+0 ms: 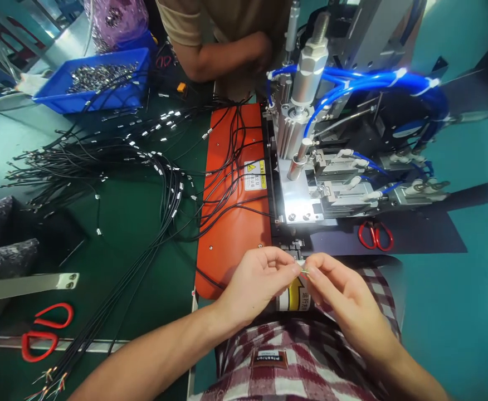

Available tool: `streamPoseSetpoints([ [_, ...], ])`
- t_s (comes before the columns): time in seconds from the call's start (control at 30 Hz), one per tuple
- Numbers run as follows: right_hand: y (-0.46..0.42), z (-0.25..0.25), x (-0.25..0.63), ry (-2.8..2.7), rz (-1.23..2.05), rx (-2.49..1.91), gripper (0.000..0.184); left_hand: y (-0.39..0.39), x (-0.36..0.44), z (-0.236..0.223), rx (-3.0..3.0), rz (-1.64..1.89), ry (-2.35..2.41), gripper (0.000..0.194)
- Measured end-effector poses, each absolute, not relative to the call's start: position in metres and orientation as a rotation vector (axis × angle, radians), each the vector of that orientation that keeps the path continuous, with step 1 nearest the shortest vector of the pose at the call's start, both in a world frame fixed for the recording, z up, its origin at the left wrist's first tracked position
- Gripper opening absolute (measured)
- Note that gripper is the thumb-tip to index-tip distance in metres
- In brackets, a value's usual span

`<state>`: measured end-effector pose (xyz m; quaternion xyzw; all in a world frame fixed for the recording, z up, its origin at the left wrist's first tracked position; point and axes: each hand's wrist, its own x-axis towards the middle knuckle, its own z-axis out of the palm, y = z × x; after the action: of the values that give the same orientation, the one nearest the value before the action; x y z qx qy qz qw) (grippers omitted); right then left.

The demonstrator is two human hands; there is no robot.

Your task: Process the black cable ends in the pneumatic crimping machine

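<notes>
My left hand (264,281) and my right hand (346,289) meet fingertip to fingertip in front of my lap. Each pinches thin greenish wires (305,272) between thumb and forefinger; most of their length is hidden by the fingers. Just beyond the fingertips is the front end of a metal press machine (297,192) with a lit plate. Below the hands lies a yellow, black and white label (294,296). To the left, black cables (223,195) run across an orange cover (235,239) towards the machine.
Bundled black cables (164,184) with metal connectors spread over the green table (122,273). A blue bin (97,103) holds small metal parts. Red-handled scissors (45,334) lie at left, another red-handled pair (375,235) at right. Across the table stands a person with folded arms (227,55).
</notes>
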<state>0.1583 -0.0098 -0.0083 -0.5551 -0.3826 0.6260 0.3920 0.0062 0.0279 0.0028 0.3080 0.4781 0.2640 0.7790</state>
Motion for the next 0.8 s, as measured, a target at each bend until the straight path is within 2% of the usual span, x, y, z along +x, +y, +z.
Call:
streamPoseSetpoints([
  [0.6,-0.006,-0.007,0.163,-1.175,1.379,-1.53,0.023,0.025,0.01,0.003,0.589,0.668,1.037,0.031],
  [0.8,-0.006,-0.009,0.164,-1.386,1.168,-1.548,0.011,0.025,0.009,0.001,0.641,0.659,1.036,0.028],
])
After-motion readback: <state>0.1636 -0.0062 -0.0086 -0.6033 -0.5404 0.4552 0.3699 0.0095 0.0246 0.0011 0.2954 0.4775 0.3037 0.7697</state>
